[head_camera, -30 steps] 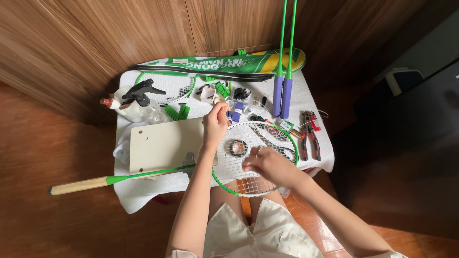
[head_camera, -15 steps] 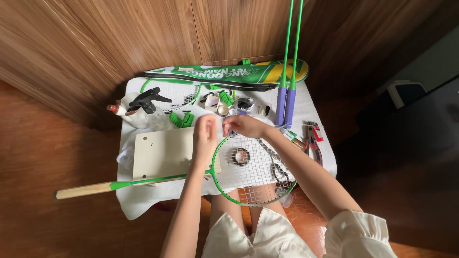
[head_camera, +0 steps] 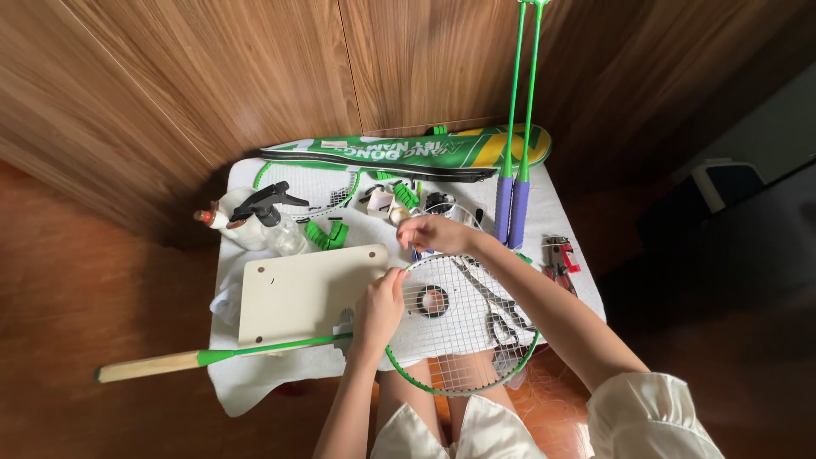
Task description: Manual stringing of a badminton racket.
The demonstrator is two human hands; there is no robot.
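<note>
The racket [head_camera: 463, 327] lies on the worktop [head_camera: 578, 255], head over the near edge. The left hand [head_camera: 380, 308] grips its frame; the right hand [head_camera: 435, 233] pinches a string at the far rim.

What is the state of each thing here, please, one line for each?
Left hand: resting on the racket rim.
Right hand: fingers pinched above the frame's far edge.
Green racket: lying flat, strung.
Spray bottle: lying on its side.
Racket cover: lying flat.
Pliers: lying untouched.
</note>
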